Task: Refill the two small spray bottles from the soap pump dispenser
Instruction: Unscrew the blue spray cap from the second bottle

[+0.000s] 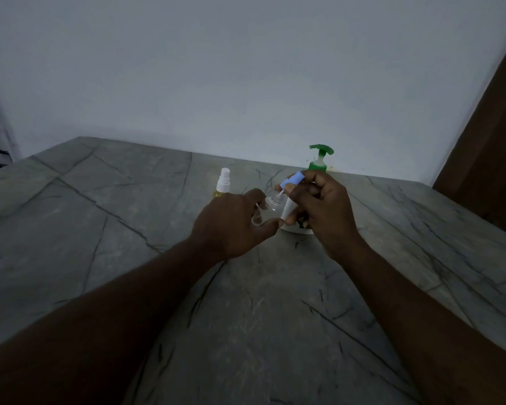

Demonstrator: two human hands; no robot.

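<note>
Grey veined stone tabletop (129, 200) meets a pale bare wall (246, 68), and the work sits near that far edge. The left hand (231, 223) curls its fingers round a small clear plastic spray bottle (270, 204), tilting it so the open neck faces the right hand (322, 206). That hand's fingers pinch the pale blue spray head (294, 180), its thin tube at the neck, probably parted for filling. One green-topped soap pump dispenser (320, 157) stands just behind the right hand. Two spray bottles show in all: the held one and a white-capped bottle of yellow liquid (222, 185) standing upright just behind the left hand.
</note>
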